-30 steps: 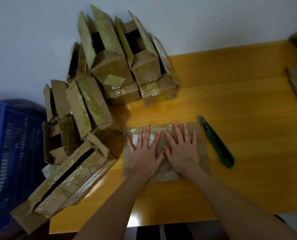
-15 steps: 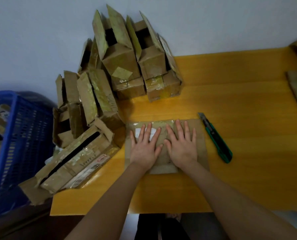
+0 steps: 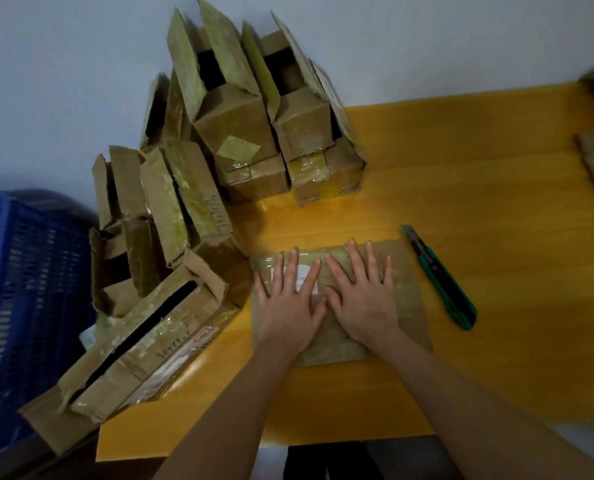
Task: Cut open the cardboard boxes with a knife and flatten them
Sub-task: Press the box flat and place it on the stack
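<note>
Both hands have stayed put since the earlier frame: left hand (image 3: 285,306) and right hand (image 3: 365,301) lie flat, fingers straight, gripping nothing, and hide much of the flattened box (image 3: 408,292) at centre frame on the yellow table (image 3: 496,202). It is brown and glossy with tape. Its white label (image 3: 305,284) is too blurred to read. The green knife (image 3: 441,278) lies just right of it.

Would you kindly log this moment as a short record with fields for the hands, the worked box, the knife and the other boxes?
left hand: flat, fingers spread, pressing on flattened box
right hand: flat beside it, pressing the same box
flattened box: lying on yellow table
knife: green, on table right of the box, untouched
open boxes: piled at table's left and back
crate: blue, left of table
</note>
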`<action>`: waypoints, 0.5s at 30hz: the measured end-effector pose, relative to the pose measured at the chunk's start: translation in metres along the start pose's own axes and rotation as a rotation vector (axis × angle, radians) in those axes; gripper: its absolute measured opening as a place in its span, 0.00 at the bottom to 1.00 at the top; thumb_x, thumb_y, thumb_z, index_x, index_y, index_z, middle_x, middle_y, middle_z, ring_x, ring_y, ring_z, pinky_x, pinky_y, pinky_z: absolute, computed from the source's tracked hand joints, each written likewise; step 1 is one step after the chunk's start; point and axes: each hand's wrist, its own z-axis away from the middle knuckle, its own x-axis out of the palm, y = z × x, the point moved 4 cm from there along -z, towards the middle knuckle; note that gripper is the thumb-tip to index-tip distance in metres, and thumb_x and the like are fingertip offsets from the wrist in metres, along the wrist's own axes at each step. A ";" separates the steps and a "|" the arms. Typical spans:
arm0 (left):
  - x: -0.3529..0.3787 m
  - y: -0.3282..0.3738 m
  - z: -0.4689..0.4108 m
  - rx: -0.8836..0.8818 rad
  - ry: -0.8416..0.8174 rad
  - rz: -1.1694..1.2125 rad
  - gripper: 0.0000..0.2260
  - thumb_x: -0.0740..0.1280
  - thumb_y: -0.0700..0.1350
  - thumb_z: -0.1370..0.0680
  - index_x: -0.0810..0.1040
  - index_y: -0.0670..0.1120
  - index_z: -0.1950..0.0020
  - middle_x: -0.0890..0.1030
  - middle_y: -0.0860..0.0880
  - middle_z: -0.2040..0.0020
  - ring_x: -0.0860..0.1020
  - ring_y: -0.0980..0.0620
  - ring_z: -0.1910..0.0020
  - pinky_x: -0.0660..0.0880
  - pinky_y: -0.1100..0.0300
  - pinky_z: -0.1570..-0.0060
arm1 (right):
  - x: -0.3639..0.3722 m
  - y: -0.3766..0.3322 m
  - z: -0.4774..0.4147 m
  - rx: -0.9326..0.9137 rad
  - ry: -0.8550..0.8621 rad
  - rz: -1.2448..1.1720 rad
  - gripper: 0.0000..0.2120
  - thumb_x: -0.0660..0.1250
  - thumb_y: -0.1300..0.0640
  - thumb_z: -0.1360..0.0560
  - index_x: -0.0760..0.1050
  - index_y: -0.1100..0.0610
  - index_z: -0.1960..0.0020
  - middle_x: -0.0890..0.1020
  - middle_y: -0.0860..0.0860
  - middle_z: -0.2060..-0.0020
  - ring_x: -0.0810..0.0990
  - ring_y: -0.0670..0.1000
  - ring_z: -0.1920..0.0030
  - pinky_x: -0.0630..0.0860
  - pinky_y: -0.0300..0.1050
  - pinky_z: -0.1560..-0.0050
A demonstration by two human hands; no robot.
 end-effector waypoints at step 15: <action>-0.008 -0.001 0.002 0.028 -0.060 0.027 0.27 0.43 0.63 0.19 0.41 0.60 0.21 0.38 0.47 0.20 0.38 0.46 0.22 0.42 0.35 0.28 | -0.013 0.002 0.004 -0.020 -0.040 -0.064 0.31 0.40 0.38 0.23 0.59 0.44 0.24 0.56 0.55 0.22 0.50 0.60 0.22 0.46 0.62 0.26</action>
